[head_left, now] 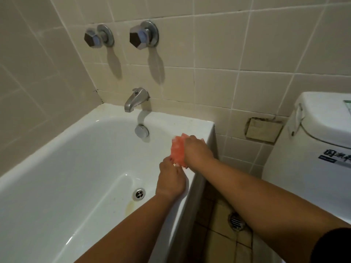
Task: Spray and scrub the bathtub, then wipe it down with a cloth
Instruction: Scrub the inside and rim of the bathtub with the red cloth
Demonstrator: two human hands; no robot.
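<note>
The white bathtub (79, 168) fills the lower left, with a yellowish stain beside its drain (139, 194). Over the tub's right rim, near the tap end, both hands meet on an orange-pink cloth (177, 151), which is blurred. My right hand (197, 150) grips its upper right part, fingers curled over it. My left hand (171, 177) pinches its lower end from below. How the cloth is folded cannot be made out.
A metal spout (135, 99) and overflow cap (141, 130) sit at the tub's far end, two tap handles (140, 37) on the tiled wall above. A white toilet cistern (319, 141) stands right. A floor drain (236, 221) lies in the tiled gap between.
</note>
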